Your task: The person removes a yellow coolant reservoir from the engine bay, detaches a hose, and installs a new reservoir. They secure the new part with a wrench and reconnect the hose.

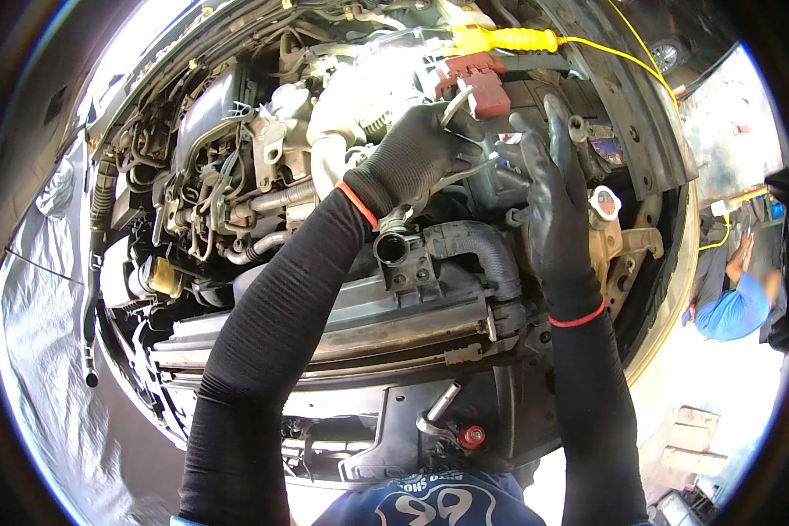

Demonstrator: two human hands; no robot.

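Observation:
My left hand (416, 153), in a black glove, is closed on a metal hand tool (456, 103), perhaps pliers, above the engine bay; its exact shape is partly hidden by my fingers. My right hand (548, 197), also gloved, is just right of it, fingers stretched upward and apart near the tool's end. Below my left hand is an open round metal neck (393, 247), beside a thick black hose (486, 259). A white-topped cap (605, 202) sits right of my right hand, and a red cover (491, 96) is behind both hands.
A yellow work light (517, 39) with a cord lies at the back of the bay. A loose metal tool (438, 412) rests on the front panel (377, 399). Silvery sheeting (48, 298) covers the left side. A co-worker in blue (732, 302) is at right.

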